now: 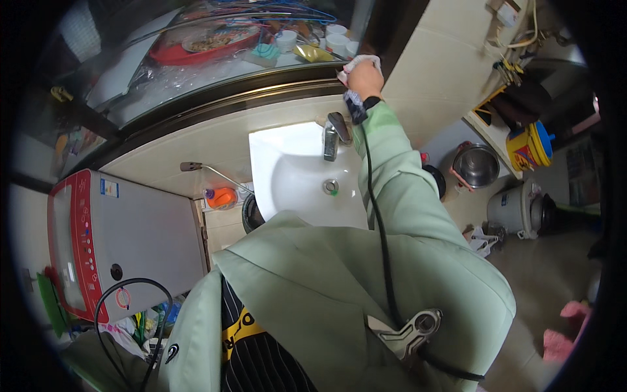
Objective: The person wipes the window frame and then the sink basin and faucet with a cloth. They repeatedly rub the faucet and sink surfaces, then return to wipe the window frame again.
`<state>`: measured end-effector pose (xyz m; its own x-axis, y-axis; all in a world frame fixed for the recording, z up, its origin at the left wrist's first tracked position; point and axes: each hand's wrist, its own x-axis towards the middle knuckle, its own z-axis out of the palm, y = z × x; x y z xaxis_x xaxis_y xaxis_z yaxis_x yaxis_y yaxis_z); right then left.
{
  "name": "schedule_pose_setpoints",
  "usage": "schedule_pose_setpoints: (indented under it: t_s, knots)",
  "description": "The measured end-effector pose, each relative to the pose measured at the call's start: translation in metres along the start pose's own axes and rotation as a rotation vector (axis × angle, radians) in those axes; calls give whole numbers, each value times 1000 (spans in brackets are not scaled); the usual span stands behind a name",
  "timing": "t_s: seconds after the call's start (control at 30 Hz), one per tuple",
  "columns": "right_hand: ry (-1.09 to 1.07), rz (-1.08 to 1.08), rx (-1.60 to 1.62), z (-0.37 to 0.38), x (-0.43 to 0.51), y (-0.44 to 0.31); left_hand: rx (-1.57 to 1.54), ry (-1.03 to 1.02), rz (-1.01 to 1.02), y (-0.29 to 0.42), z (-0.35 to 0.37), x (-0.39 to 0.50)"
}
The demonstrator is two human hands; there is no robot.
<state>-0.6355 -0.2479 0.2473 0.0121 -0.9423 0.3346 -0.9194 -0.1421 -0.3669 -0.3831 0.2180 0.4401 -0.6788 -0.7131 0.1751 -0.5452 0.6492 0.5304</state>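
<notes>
My right hand (366,81) is pressed at the right corner of the dark window frame (274,88), gripping a white and pink cloth (361,61). A black band and a cable are at that wrist. Below the arm sits a white washbasin (289,161) with a metal tap (331,139) at its back. A bit of green matter lies at the drain (331,186). Through the glass I see a red tray (169,55), white tubs (286,41) and a yellow packet (312,53). My left hand is out of view.
A grey washing machine (147,235) with a red-edged top stands at left. Beside the basin are an orange detergent bottle (221,198) and a dark bucket (251,215). On the right are a steel pot (476,165), a yellow bucket (523,149) and keys (509,68) hanging on the wall.
</notes>
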Motion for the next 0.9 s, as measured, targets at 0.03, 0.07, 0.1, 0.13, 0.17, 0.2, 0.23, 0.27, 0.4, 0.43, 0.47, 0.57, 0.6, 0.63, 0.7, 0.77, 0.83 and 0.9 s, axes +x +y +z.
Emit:
schedule_pose_setpoints:
  t_s: [0.03,0.07,0.1,0.13,0.17,0.2,0.23,0.27,0.4,0.43,0.47,0.57,0.6,0.63,0.7,0.77,0.83,0.9]
  knots:
    - [-46,-9,-45,9,1,6,7,22,-11,-1,0,0]
    - [-47,-170,-46,14,2,15,10,44,-28,-4,2,1]
    - [-99,-314,-36,16,6,21,16,59,-43,-8,2,3]
    - [-48,-366,129,19,9,21,19,71,-61,-13,4,7]
    - [-119,-337,103,19,13,19,37,88,-71,-19,5,11]
    - [-127,-322,110,23,13,11,51,103,-80,-25,7,15]
    - [-196,-214,56,24,12,2,63,115,-86,-30,9,20]
    - [-304,-232,155,33,3,-17,68,118,-95,-34,10,23]
    - [-221,-759,10,65,-49,-101,67,102,-87,-35,14,26]
    - [-303,-638,218,61,-54,-109,62,92,-77,-33,14,23]
    - [-333,-559,284,57,-59,-114,63,80,-64,-28,14,18]
    - [-344,-626,26,24,-45,-73,29,55,-4,-9,11,-4]
    - [-409,-767,-347,10,-26,-45,10,54,25,-1,10,-13]
    - [-410,-715,-278,1,-11,-16,-7,53,58,8,8,-22]
    - [-251,-749,-424,-3,15,38,-45,47,137,29,5,-40]
    - [-183,-769,-420,30,30,48,-78,41,199,49,4,-54]
    - [-351,-389,13,63,35,29,-103,23,245,66,1,-64]
    - [-341,-468,2,80,19,-10,-98,7,269,78,-4,-72]
